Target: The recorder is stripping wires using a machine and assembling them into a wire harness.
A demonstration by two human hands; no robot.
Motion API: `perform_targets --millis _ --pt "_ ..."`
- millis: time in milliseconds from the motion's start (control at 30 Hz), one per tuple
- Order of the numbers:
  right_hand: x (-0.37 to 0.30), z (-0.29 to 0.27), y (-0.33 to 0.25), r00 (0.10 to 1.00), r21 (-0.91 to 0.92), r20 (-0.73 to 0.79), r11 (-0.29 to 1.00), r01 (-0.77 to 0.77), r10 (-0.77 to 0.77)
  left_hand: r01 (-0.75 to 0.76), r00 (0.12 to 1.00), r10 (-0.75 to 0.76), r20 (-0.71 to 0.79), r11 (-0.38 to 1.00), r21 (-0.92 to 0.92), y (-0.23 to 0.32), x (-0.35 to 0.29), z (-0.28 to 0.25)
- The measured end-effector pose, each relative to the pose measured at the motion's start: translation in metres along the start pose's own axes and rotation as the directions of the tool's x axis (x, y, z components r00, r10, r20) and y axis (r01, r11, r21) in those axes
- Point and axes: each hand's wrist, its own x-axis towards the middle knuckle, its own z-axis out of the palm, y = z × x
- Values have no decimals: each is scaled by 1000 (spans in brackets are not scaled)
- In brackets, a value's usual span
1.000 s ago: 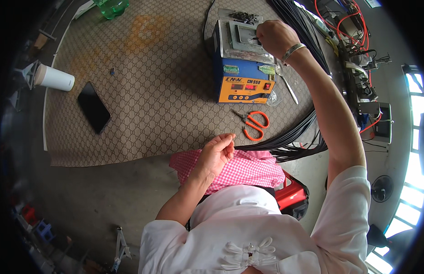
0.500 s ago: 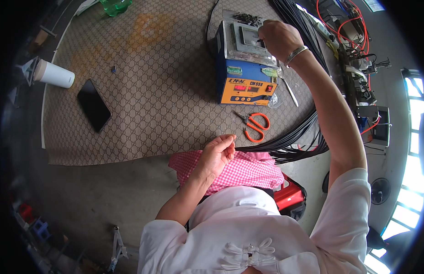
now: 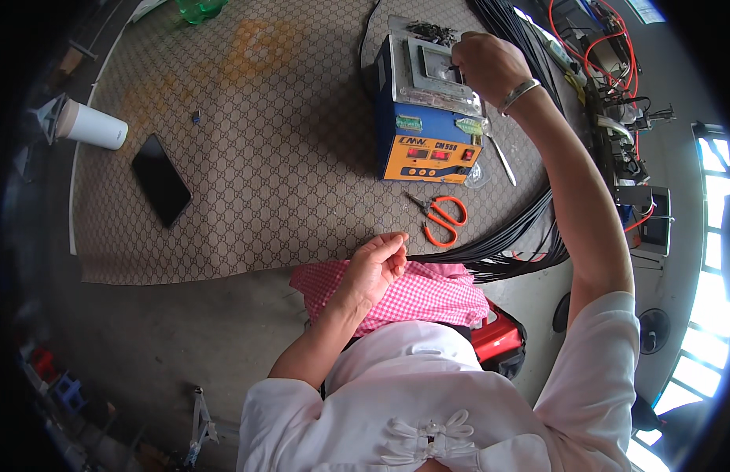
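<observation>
A blue and orange solder pot (image 3: 430, 153) with a square metal tray on top stands on the table, right of the middle. Over the tray's right side is my right hand (image 3: 492, 69), fingers closed and pointing down at the square well. What they pinch is hidden by the hand. My left hand (image 3: 378, 263) is at the table's near edge, thumb and forefinger pressed together. Anything between those fingertips is too small to make out. Just beyond it lie orange-handled scissors (image 3: 441, 220), nearer to this hand than the pot.
Bundled black cables (image 3: 530, 232) curve along the table's right side. A thin metal tool (image 3: 503, 157) lies right of the pot. Dark scraps (image 3: 432, 32) sit behind the tray. Leftward are a phone (image 3: 161, 181), a white cup (image 3: 93, 126) and a green bottle (image 3: 200, 8). Pink checked cloth (image 3: 436, 295) covers my lap.
The view has shifted slightly, so the pot and my right hand appear a little farther right. Both hands keep the same pose.
</observation>
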Motion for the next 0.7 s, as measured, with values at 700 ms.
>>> perform_targets --millis 700 --pt "-51 1 28 973 978 204 10 -206 106 -18 1000 17 9 999 29 -2 -4 4"
